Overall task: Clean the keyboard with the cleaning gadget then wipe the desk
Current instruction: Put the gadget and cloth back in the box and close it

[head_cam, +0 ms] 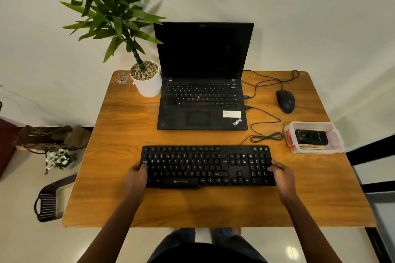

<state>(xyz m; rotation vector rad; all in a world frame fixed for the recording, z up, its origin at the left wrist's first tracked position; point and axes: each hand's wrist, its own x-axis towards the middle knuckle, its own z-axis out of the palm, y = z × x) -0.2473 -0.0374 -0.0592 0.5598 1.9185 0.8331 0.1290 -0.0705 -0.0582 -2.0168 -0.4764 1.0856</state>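
A black wired keyboard [208,165] lies flat near the front of the wooden desk [111,203]. My left hand [136,178] grips its left end, thumb curled over the edge keys. Its right end is held the same way by my right hand [282,177]. At the desk's right edge stands a clear plastic box [336,137] with a black cleaning gadget [311,137] inside it, on top of something flat and tan that I cannot identify. No cloth is plainly in view.
An open black laptop [202,102] sits behind the keyboard, a potted plant [146,80] to its left, a black mouse [285,101] to its right. Cables [265,134] loop between laptop, keyboard and box. A striped bag [50,200] and flowers [58,159] lie on the floor left.
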